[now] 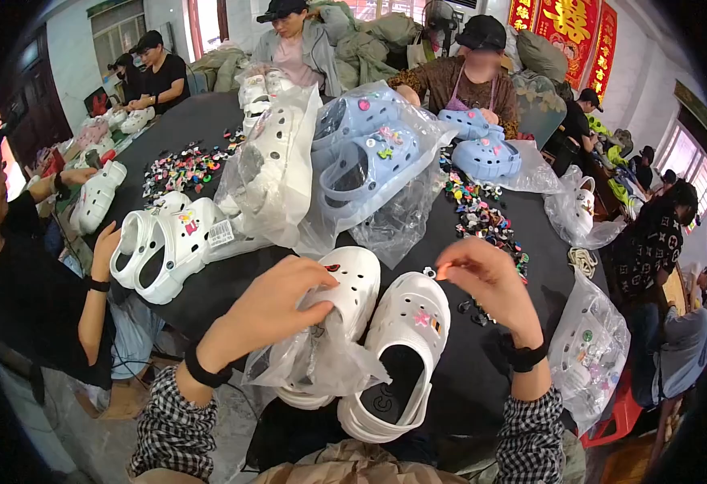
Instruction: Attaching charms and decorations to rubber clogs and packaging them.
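Observation:
My left hand (277,302) is closed over a white clog (359,278) with a crumpled clear plastic bag (321,363) draped around it; the bag hides much of this clog. A second white clog (406,323) stands beside it, toe pointing away, with a pink charm (421,319) and a dark-and-yellow one on its upper. My right hand (482,278) hovers just past that clog's toe, thumb and finger pinched. At its fingertips is a small white-and-dark shoe charm (429,273), too small to make out fully; orange shows beside it.
Bagged white clogs (273,169) and bagged blue clogs (369,153) stand ahead on the black table. Loose charms (486,218) lie in piles right and left. White clogs (172,250) stand near a co-worker's arm (95,306) at left. A bagged clog (589,355) sits at right.

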{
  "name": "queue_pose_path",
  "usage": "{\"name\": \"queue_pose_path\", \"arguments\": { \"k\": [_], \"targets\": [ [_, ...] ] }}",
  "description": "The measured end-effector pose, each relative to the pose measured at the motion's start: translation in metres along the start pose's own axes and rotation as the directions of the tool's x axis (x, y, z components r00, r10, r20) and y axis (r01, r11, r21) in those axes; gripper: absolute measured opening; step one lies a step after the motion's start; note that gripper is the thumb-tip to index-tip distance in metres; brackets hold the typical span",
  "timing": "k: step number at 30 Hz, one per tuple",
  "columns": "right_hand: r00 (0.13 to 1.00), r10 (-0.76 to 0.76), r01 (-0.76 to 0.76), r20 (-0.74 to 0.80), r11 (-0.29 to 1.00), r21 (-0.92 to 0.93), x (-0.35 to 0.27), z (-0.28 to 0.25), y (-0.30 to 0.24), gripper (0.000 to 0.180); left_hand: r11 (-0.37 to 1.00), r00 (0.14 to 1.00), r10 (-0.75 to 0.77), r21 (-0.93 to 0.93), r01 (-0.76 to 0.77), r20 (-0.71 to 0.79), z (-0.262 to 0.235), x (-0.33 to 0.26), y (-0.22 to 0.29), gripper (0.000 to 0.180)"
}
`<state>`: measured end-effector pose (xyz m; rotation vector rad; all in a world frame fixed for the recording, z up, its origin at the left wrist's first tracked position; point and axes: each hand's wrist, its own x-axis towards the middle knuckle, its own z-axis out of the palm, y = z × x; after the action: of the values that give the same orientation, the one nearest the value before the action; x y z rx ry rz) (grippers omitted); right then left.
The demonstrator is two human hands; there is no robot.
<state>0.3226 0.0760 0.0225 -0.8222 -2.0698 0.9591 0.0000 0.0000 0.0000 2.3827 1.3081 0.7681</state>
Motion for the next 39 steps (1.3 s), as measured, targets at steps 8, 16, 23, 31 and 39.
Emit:
{"name": "queue_pose_path", "arguments": {
  "k": [8, 16, 23, 31, 39],
  "targets": [
    [0.952, 0.014, -0.030, 0.307, 0.998, 0.047, 0.069, 0.056, -0.006, 0.016, 0.990, 0.981, -0.010, 0.138, 0.038, -0.194, 0.026, 0.012, 0.019, 0.034],
    [0.901, 0.088, -0.116, 0.425, 0.992, 0.041, 0.089, 0.067, 0.009, 0.017, 0.998, 0.953, -0.032, 0.045, 0.048, -0.301, 0.035, 0.008, 0.014, 0.024],
    [0.888, 0.146, -0.149, 0.435, 0.988, -0.029, 0.093, 0.072, 0.011, 0.014, 0.992, 0.949, -0.128, -0.020, 0.128, -0.289, 0.039, 0.017, 0.007, 0.026],
    [0.898, 0.078, -0.081, 0.433, 0.997, -0.011, 0.092, 0.081, 0.020, 0.023, 0.992, 0.942, -0.095, 0.045, 0.115, -0.323, 0.049, 0.016, 0.009, 0.032],
    [0.930, -0.006, 0.037, 0.368, 0.996, -0.078, 0.092, 0.085, 0.016, 0.019, 0.997, 0.924, -0.054, 0.036, 0.073, -0.378, 0.051, 0.015, 0.008, 0.033]
  ]
}}
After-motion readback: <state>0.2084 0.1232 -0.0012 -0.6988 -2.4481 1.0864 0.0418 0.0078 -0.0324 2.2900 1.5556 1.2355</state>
